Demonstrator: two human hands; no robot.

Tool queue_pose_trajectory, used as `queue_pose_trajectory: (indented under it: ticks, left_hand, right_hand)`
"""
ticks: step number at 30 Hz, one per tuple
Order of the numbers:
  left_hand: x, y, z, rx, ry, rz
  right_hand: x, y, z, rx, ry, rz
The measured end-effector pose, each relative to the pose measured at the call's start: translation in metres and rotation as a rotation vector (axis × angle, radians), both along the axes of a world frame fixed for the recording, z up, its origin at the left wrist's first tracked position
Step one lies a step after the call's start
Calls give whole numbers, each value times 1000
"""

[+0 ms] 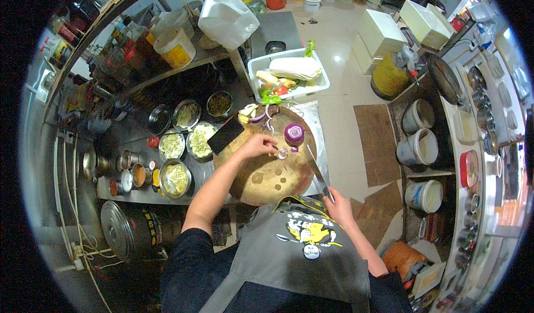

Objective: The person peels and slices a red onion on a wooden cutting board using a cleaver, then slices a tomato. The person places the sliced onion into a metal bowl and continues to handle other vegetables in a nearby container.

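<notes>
My right hand (338,206) grips the handle of a kitchen knife (318,169), its blade slanting over the right edge of a round wooden chopping board (267,177). Over the middle of the board is my left hand (259,146), fingertips drawn together; whether anything sits between them is too small to tell. Just right of those fingertips lie a pale onion end piece (283,153) and a small purple piece (294,149). A peeled purple onion (294,134) with a cut face rests beyond them. Onion skins (270,123) and pale vegetable trimmings (248,112) lie at the board's far side.
A white plastic tub (321,91) beyond the board holds a Chinese cabbage (294,68) and other vegetables. A black flat rectangular object (225,135) overlaps the board's left edge. Bowls of shredded vegetable (201,140) stand left. Cardboard (375,144) covers floor at right, beside shelved buckets (417,146).
</notes>
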State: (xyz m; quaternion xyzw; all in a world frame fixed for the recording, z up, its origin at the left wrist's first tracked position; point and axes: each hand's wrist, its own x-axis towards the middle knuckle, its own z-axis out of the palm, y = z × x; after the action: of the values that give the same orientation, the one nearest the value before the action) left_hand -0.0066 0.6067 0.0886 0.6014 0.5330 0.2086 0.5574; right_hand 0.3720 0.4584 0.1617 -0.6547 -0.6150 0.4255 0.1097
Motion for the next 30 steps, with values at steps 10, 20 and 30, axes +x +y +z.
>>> queue_pose_trajectory:
  ticks: [10, 20, 30]
  left_hand:
    - [-56, 55, -7, 284, 804, 418]
    - [-52, 63, 7, 251, 819, 432]
    - [-5, 1, 0, 387, 313, -50]
  right_hand:
    - [4, -8, -13, 110, 3, 22]
    - [4, -8, -16, 118, -3, 49]
    - [0, -5, -14, 130, 4, 49]
